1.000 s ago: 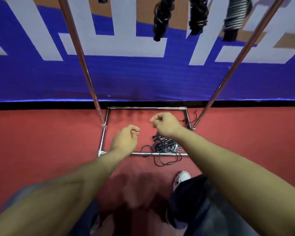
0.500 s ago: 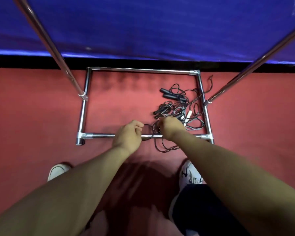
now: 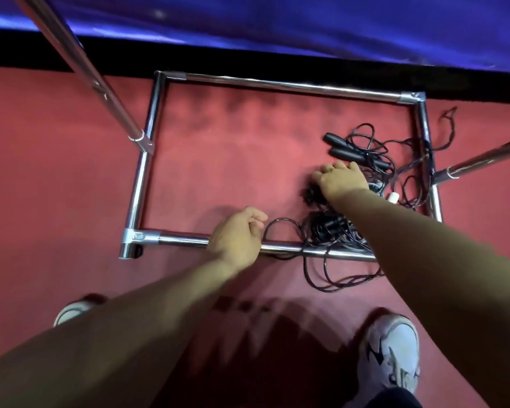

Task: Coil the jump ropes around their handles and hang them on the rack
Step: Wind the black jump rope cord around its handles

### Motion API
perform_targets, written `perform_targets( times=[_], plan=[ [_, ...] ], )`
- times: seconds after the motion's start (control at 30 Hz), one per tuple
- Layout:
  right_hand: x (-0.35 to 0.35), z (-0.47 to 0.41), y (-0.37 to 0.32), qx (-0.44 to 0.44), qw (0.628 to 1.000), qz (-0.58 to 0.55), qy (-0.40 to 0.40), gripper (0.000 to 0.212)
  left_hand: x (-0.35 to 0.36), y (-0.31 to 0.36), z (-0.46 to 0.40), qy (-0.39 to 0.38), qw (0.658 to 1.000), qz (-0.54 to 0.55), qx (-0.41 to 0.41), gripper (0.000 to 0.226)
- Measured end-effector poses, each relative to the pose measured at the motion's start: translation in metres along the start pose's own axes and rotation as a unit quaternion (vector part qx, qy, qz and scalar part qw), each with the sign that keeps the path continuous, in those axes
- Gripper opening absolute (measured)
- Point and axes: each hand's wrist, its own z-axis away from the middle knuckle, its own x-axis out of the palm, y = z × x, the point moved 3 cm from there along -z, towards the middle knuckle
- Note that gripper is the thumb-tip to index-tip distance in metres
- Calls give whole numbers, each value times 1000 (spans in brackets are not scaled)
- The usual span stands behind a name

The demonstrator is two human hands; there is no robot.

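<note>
A tangle of black jump ropes (image 3: 333,231) lies on the red floor inside the right end of the rack's chrome base frame (image 3: 277,85), spilling over the front bar. Two black handles (image 3: 345,148) lie at the far side of the pile, and a white handle tip (image 3: 392,197) shows beside my forearm. My right hand (image 3: 340,181) reaches down into the pile, its fingers curled over a dark, blurred bundle of rope handles (image 3: 309,194). My left hand (image 3: 236,240) hovers over the front bar, loosely curled and holding nothing.
Two slanted chrome uprights rise from the base, the left upright (image 3: 80,60) and the right upright (image 3: 483,157). A blue banner (image 3: 306,22) above a black strip backs the rack. My white shoes stand near the frame, the right shoe (image 3: 392,351) and the left shoe (image 3: 74,310).
The view dropped from the hanging ropes to the floor. My right hand moved forward into the pile and curled over the handles. My left hand came down to the front bar.
</note>
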Motion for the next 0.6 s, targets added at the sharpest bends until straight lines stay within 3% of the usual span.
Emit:
perform_targets(
  times=[0.1, 0.2, 0.4, 0.47, 0.6],
  plan=[
    [-3, -7, 3, -22, 997, -24, 64, 36, 2, -12, 0, 0, 1000, -6, -12, 28],
    [-25, 3, 11, -33, 969, -162, 184, 28, -1, -15, 0, 11, 1000, 8, -15, 30],
    [-126, 69, 29, -59, 819, -439, 365, 32, -52, 42, 19, 63, 995, 74, 13, 38],
    [-172, 106, 39, -66, 772, -476, 416, 37, -80, 75, 32, 88, 989, 106, 47, 39],
    [-266, 187, 59, -56, 694, -537, 476, 25, -146, 144, 77, 141, 974, 128, 127, 35]
  ],
)
